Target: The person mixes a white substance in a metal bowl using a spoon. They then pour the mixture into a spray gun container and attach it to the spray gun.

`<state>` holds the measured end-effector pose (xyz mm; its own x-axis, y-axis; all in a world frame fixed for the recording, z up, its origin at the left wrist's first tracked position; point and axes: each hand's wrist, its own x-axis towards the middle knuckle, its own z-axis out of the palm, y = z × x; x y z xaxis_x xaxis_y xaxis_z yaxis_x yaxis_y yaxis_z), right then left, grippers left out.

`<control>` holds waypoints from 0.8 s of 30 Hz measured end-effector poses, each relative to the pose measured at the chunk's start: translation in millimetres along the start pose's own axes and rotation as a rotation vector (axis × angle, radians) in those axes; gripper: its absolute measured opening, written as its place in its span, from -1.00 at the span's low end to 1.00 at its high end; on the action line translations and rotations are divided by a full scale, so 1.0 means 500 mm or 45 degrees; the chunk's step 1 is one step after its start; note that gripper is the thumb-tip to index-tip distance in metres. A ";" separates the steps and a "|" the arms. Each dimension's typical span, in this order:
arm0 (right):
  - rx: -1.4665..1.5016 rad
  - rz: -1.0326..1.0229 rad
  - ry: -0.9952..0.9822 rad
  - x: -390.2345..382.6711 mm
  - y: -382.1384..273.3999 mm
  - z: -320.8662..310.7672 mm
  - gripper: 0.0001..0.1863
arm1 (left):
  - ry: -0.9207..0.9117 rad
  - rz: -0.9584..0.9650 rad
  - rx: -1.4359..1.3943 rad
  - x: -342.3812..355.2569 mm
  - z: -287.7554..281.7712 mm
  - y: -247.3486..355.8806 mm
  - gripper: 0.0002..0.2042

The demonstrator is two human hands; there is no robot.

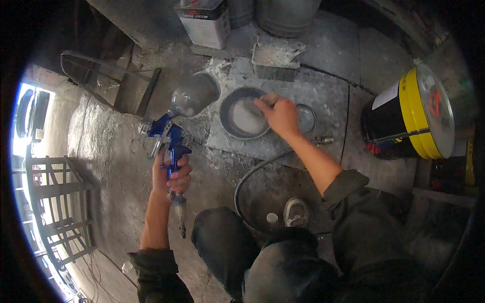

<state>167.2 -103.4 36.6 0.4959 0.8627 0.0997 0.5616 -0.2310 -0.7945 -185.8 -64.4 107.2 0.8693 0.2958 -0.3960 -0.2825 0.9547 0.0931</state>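
My left hand [172, 174] is wrapped round the handle of a blue spray gun [174, 139]. A translucent grey cup [197, 96] is attached to the gun, its wide open end facing away from me. The gun's air inlet points down toward my knees. My right hand [280, 115] is over the right rim of a round grey pan [226, 123] on the floor slab. Its fingers are closed, and what they hold, if anything, is too unclear to name. Pale, cloudy liquid [247, 117] lies in the pan. Just right of my right hand sits a small round lid or dish [306, 119].
A crusted rectangular tub [275, 68] and a white metal can [204, 30] stand beyond the pan. At right is a black and yellow drum [411, 113]. A black hose [242, 184] curves near my shoe [295, 212]. Wooden racks [60, 202] stand at left.
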 end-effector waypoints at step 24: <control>0.152 0.050 -0.052 0.006 -0.005 -0.001 -0.69 | 0.434 0.323 0.649 0.052 0.019 -0.017 -0.60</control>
<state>167.9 -100.6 39.1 0.4871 0.8722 0.0446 0.4585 -0.2119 -0.8631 -157.0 -64.6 104.6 0.6006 0.5670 -0.5638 -0.1613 0.7765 0.6091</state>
